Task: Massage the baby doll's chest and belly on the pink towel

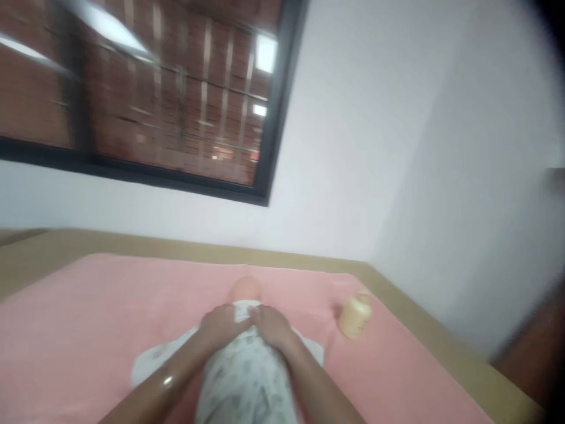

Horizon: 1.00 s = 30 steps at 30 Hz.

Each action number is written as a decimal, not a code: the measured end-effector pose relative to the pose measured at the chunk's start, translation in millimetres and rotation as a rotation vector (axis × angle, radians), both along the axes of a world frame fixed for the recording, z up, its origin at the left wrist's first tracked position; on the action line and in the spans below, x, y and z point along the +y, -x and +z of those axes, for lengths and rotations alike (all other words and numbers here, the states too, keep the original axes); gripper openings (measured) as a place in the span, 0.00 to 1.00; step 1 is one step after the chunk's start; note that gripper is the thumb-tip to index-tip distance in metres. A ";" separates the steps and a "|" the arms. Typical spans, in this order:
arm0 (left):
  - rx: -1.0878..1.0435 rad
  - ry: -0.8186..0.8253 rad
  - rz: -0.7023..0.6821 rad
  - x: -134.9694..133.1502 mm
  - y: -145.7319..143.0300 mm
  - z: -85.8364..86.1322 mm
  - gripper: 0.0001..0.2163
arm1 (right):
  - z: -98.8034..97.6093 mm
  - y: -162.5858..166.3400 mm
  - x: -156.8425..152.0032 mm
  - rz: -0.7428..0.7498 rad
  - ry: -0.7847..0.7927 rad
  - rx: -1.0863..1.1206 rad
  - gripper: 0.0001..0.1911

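Observation:
A baby doll lies on a pink sheet (101, 306), its bare head (247, 288) pointing toward the far wall. A white patterned cloth (247, 377) wraps its body. My left hand (220, 324) and my right hand (273, 325) rest side by side on the cloth at the doll's chest, fingers curled into the fabric just below the head. The frame is motion-blurred, so finger detail is soft. A bracelet (166, 381) glints on my left wrist.
A pale yellow bottle (356, 315) lies on the sheet to the right of the doll. A tan border (441, 335) rims the pink surface, meeting white walls at the corner. A dark-framed window (145, 94) fills the upper left.

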State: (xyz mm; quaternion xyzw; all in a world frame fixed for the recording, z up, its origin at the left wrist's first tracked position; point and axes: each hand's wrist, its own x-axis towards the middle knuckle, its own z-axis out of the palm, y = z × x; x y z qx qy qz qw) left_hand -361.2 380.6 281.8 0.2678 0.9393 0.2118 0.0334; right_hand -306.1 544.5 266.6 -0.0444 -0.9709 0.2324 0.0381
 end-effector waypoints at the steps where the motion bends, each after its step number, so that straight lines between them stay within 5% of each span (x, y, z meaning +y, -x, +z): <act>1: -0.024 -0.016 -0.026 -0.5 -3.3 2.2 0.27 | -3.2 -0.7 1.7 -0.025 0.031 0.003 0.37; 13: 0.030 -0.088 -0.079 -4.4 -3.8 -15.1 0.24 | -32.0 12.3 -4.8 -0.077 0.085 0.030 0.29; 30: 0.097 -0.045 -0.023 5.9 5.1 -16.7 0.19 | -36.2 16.1 0.1 -0.134 0.127 0.187 0.24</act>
